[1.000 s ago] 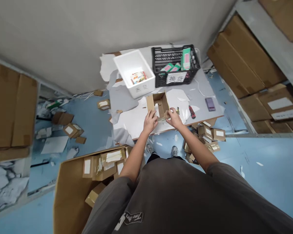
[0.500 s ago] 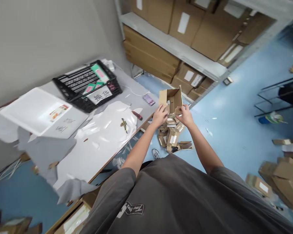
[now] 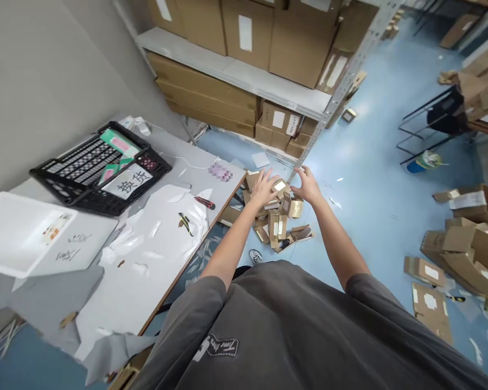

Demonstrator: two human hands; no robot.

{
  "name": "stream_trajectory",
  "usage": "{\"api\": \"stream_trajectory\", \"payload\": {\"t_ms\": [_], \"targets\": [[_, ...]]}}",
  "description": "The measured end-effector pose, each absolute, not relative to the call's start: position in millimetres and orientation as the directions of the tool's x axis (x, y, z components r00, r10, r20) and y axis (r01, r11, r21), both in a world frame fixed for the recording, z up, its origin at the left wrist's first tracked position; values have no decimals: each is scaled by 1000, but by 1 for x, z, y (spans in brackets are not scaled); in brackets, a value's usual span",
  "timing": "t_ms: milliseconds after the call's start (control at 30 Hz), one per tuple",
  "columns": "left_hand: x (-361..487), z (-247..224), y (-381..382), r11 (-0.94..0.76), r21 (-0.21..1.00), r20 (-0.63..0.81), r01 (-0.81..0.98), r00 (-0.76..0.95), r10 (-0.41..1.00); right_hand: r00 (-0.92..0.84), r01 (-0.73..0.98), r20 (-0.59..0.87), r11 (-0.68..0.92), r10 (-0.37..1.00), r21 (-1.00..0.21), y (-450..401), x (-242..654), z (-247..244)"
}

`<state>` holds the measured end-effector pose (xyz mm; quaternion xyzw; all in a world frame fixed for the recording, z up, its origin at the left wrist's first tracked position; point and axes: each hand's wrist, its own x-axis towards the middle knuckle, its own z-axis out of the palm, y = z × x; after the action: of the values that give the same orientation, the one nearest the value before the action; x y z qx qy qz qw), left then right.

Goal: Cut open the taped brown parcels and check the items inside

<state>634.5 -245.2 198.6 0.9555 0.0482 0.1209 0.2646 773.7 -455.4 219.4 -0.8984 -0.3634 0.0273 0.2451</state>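
My left hand (image 3: 264,188) is stretched out past the table's edge with its fingers spread and nothing in them. Across from it my right hand (image 3: 307,185) is open too, thumb and fingers apart. Beneath and between them a pile of small cardboard boxes (image 3: 277,223), several flattened or torn open, lies on the floor. Both hands are above the pile; which box was held a moment before I cannot tell. On the table (image 3: 162,276) to my left lie a red-and-black box cutter (image 3: 204,202) and a yellow-and-black cutter (image 3: 186,223).
A black crate (image 3: 106,168) with green packets and a white bin (image 3: 44,233) stand on the table, among plastic scraps. A metal shelf (image 3: 236,70) of cartons rises ahead. Open cartons (image 3: 467,249) lie on the floor at right, below a black-framed chair (image 3: 435,122).
Half a second ago both hands held an open cardboard box; now they have let go of it and spread apart over the pile. The view has swung to the right.
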Motion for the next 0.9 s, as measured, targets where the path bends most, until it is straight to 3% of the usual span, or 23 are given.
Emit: {"api": "stream_trajectory", "payload": {"t_ms": [233, 467, 667, 900], "targets": [[524, 201, -161, -789, 512, 208, 339, 843, 497, 409, 845, 160, -307, 898, -439, -319, 740, 224], [292, 208, -114, -430, 510, 217, 745, 373, 902, -90, 892, 199, 168, 976, -420, -148, 606, 222], [71, 209, -191, -3, 500, 216, 866, -121, 969, -540, 684, 267, 601, 798, -413, -82, 386, 220], [-109, 183, -375, 430, 529, 138, 732, -574, 807, -862, 330, 231, 845, 452, -421, -138, 110, 206]]}}
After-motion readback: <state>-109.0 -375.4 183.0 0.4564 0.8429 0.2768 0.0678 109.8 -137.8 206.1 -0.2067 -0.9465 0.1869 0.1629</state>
